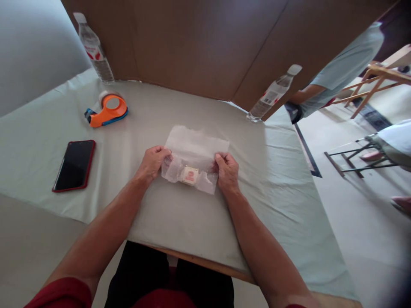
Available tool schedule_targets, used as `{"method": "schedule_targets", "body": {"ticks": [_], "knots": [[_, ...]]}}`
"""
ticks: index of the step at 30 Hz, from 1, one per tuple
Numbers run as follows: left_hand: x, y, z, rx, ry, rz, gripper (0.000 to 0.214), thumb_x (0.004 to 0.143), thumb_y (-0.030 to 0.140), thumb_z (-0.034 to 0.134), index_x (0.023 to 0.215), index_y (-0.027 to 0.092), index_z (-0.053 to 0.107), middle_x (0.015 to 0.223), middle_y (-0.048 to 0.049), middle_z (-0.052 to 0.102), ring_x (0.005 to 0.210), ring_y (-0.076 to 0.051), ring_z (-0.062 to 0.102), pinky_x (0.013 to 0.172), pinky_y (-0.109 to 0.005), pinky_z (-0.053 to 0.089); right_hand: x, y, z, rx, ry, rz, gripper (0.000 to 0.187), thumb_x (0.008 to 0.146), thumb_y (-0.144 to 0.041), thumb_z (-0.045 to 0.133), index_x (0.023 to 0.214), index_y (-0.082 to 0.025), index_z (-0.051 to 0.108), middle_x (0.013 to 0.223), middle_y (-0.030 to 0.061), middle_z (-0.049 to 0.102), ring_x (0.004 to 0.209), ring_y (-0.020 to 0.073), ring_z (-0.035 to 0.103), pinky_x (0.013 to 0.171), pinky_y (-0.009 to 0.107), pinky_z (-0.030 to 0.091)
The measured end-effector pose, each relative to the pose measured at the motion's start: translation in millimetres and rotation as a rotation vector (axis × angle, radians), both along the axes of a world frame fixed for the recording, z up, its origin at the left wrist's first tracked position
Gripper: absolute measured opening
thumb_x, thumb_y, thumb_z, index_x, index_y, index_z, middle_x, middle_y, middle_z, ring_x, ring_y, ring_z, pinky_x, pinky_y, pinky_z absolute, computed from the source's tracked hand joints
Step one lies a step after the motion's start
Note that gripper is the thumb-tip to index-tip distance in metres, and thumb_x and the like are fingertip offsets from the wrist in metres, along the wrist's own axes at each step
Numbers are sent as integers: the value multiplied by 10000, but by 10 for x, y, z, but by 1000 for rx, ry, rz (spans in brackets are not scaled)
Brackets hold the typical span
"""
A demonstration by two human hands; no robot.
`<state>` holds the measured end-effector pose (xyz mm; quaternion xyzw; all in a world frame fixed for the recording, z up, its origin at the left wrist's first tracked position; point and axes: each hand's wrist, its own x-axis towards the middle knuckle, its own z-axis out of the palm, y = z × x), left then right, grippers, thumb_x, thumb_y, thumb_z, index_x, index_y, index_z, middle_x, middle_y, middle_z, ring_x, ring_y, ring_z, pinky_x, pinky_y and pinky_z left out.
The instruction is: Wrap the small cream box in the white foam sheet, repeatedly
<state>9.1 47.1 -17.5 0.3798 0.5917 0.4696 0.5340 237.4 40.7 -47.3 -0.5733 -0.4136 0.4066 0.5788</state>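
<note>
A sheet of bubble wrap [197,143] lies on the cloth-covered table in front of me. On its near part sits a small cream-coloured box [189,175] with a red print on top, and the wrap bunches up on both sides of it. My left hand [154,160] pinches the wrap's left edge between thumb and fingers. At the right edge, my right hand [227,171] grips the wrap the same way. Neither hand touches the box.
An orange tape dispenser [111,112] and a dark phone in a red case [74,165] lie to the left. Two water bottles [96,53] stand against a tall cardboard panel [192,47] at the back. Beyond it on the right, a person's sleeve [346,64] shows.
</note>
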Motion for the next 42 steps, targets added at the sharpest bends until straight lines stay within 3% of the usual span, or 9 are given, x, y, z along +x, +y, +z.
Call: {"method": "schedule_targets", "body": {"ticks": [8,12,16,21,24,28,31,37,42], "knots": [[-2,-21,10,341,337,120,230,740,285,639,941,174,625,870,-31,681,737,-134,604,675,-252,485,132,-42,181,182,-169,-128,273,754,-366,667,974,-208,630,923,19,666,772,127,598,669,265,491],[17,-123,92,563,607,-30,186,813,312,595,934,192,668,958,-60,730,871,-182,635,785,-303,508,86,-206,429,86,-303,291,317,851,-496,636,947,-200,698,866,24,696,767,150,620,689,290,495],[37,-173,145,445,738,-245,360,851,407,585,1106,167,670,930,-91,743,842,-223,650,780,-350,504,-31,-348,611,32,-499,466,300,842,-455,678,981,-196,739,860,35,736,755,167,631,729,310,498],[-93,-173,247,290,323,-504,549,959,594,361,1005,159,692,503,-13,579,612,-207,640,668,-320,498,-72,-687,735,56,-528,978,259,911,-416,627,1044,-247,770,987,23,780,892,192,695,824,306,518],[-169,-151,258,130,296,-670,430,902,535,481,948,166,698,472,14,548,471,-169,555,545,-291,446,-5,-882,725,-16,-608,1173,237,909,-406,638,1019,-254,782,942,16,788,831,187,699,769,291,519],[-126,-134,200,233,558,-537,262,816,326,513,917,167,694,597,-8,626,577,-168,588,597,-290,459,42,-846,634,1,-648,831,211,918,-350,588,963,-237,761,867,20,769,752,180,674,721,304,521],[-62,-154,164,444,660,-499,431,741,241,515,1130,144,676,1036,-99,739,937,-224,682,834,-349,530,-64,-616,479,133,-669,539,299,857,-363,651,1117,-229,714,1092,81,751,952,232,684,815,364,546],[10,-192,27,500,709,-857,968,731,347,652,1573,87,250,1580,-233,414,1454,-334,428,1189,-476,351,-207,-371,250,207,-784,540,487,776,-337,719,1248,-237,651,1277,115,702,1176,303,641,1045,492,481],[142,-217,-152,494,962,-866,1097,720,554,740,1577,98,229,1647,-251,280,1556,-403,200,1254,-528,188,458,-643,306,199,-795,296,478,788,-395,730,1232,-241,644,1224,105,717,1083,284,681,973,464,526]]}}
